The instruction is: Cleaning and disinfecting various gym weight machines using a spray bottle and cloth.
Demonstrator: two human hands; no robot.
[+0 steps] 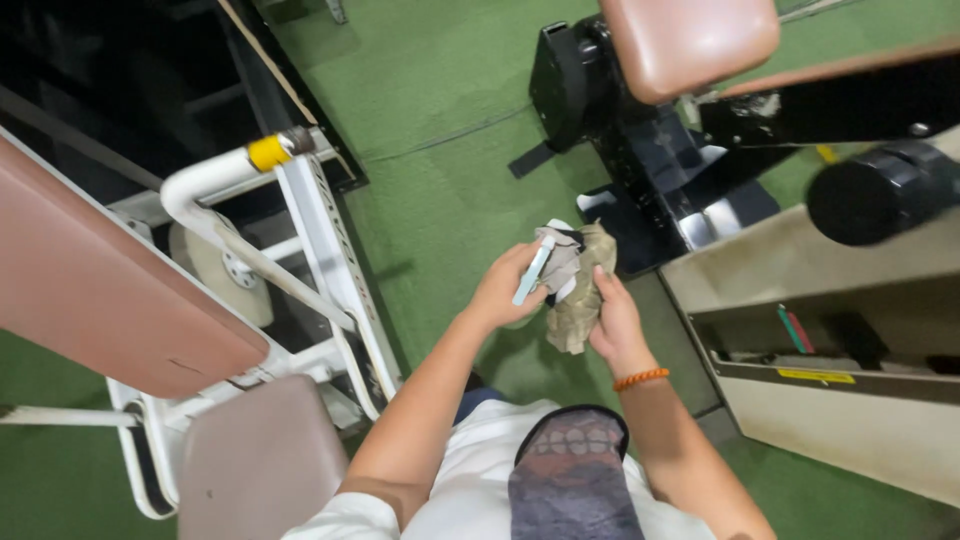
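A crumpled rag [578,290], mottled olive and grey, is hanging in front of the person's chest, above the green floor [440,110], bunched between both hands. The right hand [617,318] is gripping it from the side, fingers curled shut around the cloth, an orange bead bracelet [641,378] circling the wrist. The left hand [503,288] is closing around a slim pale-blue object [533,272], perhaps a small bottle or tube, holding it tilted with its upper end touching the top of the rag; what it is exactly cannot be told. Below the hands, a white shirt and a dark patterned cloth [573,475] are showing on the person's front. To the left, a white-framed exercise bench [330,250] with brown padded cushions is standing, a yellow band [268,152] wrapping its curved tube. To the right, a black machine with a brown seat pad [685,40] and a black roller pad [880,192] is standing beside a beige housing [800,270].
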